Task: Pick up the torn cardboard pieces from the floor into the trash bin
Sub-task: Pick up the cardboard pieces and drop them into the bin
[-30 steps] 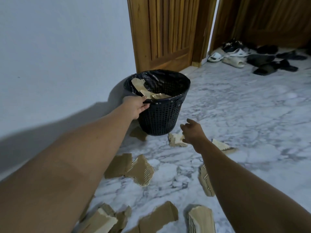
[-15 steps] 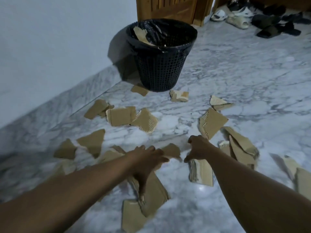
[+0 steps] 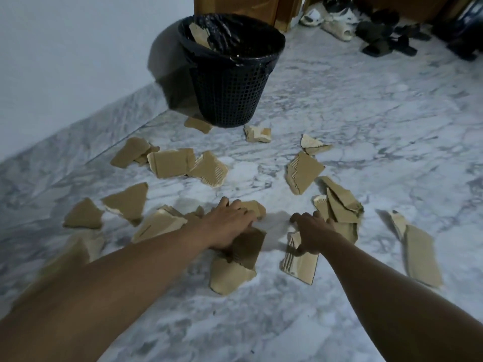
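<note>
Several torn brown cardboard pieces lie scattered over the marble floor (image 3: 366, 126). My left hand (image 3: 230, 226) is down on the floor and grips a dark cardboard piece (image 3: 248, 249), which lies over a lighter one (image 3: 227, 278). My right hand (image 3: 313, 231) is lowered on a ribbed cardboard piece (image 3: 303, 267), thumb and fingers closing on its top edge. Beyond both hands, by the wall, stands the black mesh trash bin (image 3: 230, 87) with a black liner. A cardboard scrap (image 3: 198, 35) pokes up inside the bin.
A white wall (image 3: 65, 61) with a marble skirting runs along the left. More cardboard pieces lie near the bin's foot (image 3: 257, 133) and at the far right (image 3: 420, 257). Sandals and slippers (image 3: 376, 40) sit by the wooden door (image 3: 235, 3) at the back.
A second ago my left hand held the bin's rim; both hands have since come down to the floor, and now each closes on a cardboard piece. The view has tilted down.
</note>
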Action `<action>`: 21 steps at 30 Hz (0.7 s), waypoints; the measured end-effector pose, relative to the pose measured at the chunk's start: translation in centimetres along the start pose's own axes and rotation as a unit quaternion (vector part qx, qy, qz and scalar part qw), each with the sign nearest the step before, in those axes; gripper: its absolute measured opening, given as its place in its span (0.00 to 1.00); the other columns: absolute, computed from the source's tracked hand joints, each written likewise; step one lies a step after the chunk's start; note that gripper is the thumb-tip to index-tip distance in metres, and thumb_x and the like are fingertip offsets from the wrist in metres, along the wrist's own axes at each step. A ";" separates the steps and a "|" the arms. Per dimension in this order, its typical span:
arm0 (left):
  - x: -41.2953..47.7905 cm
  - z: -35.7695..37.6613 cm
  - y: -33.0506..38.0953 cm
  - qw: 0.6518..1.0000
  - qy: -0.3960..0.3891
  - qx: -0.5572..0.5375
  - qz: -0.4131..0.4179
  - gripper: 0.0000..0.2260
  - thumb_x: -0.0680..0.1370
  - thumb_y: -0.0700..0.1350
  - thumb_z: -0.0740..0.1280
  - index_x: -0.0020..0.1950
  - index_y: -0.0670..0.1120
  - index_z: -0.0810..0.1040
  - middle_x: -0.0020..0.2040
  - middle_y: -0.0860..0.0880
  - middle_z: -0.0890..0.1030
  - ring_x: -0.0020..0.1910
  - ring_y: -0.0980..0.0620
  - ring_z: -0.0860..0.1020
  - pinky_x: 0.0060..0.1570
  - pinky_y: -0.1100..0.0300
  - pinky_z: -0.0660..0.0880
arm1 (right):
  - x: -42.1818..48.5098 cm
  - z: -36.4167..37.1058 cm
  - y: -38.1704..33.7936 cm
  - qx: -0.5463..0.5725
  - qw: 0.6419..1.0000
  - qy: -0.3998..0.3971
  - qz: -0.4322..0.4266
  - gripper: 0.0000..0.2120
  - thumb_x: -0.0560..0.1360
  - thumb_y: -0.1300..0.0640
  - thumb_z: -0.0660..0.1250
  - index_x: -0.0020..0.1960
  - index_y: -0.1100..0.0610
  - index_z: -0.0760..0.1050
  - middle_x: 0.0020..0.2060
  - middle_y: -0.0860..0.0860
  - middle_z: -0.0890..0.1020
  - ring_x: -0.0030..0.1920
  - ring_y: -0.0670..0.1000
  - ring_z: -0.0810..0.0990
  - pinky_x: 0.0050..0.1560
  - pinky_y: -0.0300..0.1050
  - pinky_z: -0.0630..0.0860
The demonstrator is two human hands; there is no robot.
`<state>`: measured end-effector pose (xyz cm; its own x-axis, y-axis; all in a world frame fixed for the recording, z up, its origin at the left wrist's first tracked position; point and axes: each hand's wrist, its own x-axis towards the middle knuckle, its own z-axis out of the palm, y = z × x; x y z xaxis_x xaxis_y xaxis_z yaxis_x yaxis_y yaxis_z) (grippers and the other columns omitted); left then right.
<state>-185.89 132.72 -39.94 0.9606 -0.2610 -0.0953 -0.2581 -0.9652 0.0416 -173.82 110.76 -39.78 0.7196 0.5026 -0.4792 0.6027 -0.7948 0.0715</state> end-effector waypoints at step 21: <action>-2.5 1.2 5.9 0.971 -0.225 -0.077 -0.031 0.37 0.62 0.53 0.81 0.64 0.49 0.65 0.63 0.48 0.66 0.59 0.47 0.70 0.47 0.52 0.73 | 0.0 -1.1 2.8 0.048 0.985 -0.152 -0.059 0.24 0.64 0.45 0.81 0.52 0.58 0.80 0.45 0.51 0.80 0.47 0.54 0.80 0.41 0.43 0.72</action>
<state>-189.89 127.65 -40.63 0.8229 -0.2161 -0.5256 -0.1499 -0.9747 0.1660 -171.74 108.86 -38.61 0.5011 0.4800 -0.7201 0.6300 -0.7728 -0.0768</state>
